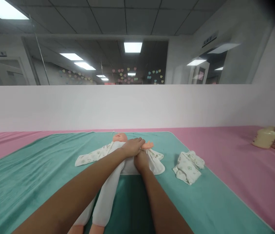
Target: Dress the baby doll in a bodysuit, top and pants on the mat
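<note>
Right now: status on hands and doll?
Left hand on chest of baby doll, right hand at edge of white printed top, beside doll's forearm. Doll face up on teal mat. Crumpled printed garment to the right, untouched.

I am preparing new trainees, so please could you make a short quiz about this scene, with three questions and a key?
1. What lies on its back under the left hand?
2. True or false: the crumpled printed garment lies on the teal mat.
3. What shows just beyond the right hand? A) a comb B) the doll's bare hand C) a towel

Key: 1. a baby doll; 2. true; 3. B
</note>
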{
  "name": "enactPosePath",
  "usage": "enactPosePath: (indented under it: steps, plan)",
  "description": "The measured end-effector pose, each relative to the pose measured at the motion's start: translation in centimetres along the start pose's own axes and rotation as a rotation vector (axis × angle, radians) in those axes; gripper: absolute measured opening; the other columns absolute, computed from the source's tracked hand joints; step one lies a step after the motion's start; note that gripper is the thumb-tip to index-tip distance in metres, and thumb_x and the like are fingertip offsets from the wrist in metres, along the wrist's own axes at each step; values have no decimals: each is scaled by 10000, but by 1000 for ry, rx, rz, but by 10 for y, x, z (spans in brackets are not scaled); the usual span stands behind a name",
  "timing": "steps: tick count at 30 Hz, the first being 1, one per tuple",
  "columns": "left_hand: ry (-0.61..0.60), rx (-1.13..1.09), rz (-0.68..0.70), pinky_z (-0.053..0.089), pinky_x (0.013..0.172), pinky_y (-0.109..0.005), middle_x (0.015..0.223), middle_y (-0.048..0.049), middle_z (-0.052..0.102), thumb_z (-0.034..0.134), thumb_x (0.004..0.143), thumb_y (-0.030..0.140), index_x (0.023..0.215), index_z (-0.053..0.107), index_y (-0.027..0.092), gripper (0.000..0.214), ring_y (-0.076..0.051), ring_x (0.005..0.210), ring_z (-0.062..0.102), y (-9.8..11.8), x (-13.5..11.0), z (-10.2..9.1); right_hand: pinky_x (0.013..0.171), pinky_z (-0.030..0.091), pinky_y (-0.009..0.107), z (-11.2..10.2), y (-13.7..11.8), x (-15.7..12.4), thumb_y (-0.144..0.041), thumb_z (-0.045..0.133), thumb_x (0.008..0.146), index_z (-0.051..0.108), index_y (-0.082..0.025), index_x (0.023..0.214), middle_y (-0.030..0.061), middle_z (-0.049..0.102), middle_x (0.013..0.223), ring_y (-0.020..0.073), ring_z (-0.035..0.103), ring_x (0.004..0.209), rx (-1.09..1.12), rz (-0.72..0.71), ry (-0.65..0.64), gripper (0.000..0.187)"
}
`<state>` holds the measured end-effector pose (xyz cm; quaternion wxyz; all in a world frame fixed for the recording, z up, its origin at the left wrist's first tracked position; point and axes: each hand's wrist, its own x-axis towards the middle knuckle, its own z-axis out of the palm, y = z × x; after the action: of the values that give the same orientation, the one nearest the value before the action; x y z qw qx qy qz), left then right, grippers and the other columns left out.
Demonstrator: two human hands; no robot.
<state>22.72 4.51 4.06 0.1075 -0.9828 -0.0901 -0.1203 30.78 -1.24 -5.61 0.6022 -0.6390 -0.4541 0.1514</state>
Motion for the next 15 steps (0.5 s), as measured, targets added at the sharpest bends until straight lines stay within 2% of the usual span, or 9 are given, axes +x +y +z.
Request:
enactPosePath:
  steps: [2, 4, 7, 10, 15]
  plan:
    - [9, 15, 11, 389, 669, -316, 958, -74, 545, 434, 777, 147, 960, 486, 199, 198, -220, 856, 527, -3, 4, 2, 975, 222, 460, -21, 8, 4, -134, 539, 698, 617, -166, 914, 171, 571, 1067, 337, 347, 1200, -128, 51, 125, 232]
    - [4, 27, 37, 382, 668, -315, 938, -73, 541, 419, 784, 132, 928, 489, 202, 175, -215, 835, 520, -6, 5, 6, 948, 230, 467, -36, 16, 7, -157, 583, 667, 611, -172, 866, 172, 574, 1043, 356, 343, 1189, -236, 93, 198, 201]
    - [-43, 56, 83, 374, 689, -323, 899, -75, 549, 429, 762, 96, 905, 503, 204, 195, -219, 833, 516, -8, 6, 13, 847, 304, 409, -47, 22, 8, -212, 600, 665, 587, -194, 722, 127, 611, 873, 316, 472, 1034, -295, 143, 210, 61]
    - [-93, 76, 105, 370, 690, -329, 885, -74, 562, 446, 748, 95, 930, 515, 213, 228, -222, 823, 521, -9, 6, 17, 698, 331, 324, -51, 22, 9, -271, 553, 715, 542, -220, 660, 59, 586, 692, 232, 535, 803, -255, 166, 222, 75]
    - [-111, 146, 105, 350, 716, -354, 903, -86, 580, 464, 752, 93, 933, 547, 224, 238, -239, 858, 528, -19, 0, 11, 555, 303, 261, -62, 21, 16, -445, 611, 671, 441, -224, 546, -27, 456, 505, 157, 453, 601, 13, 206, 260, 306]
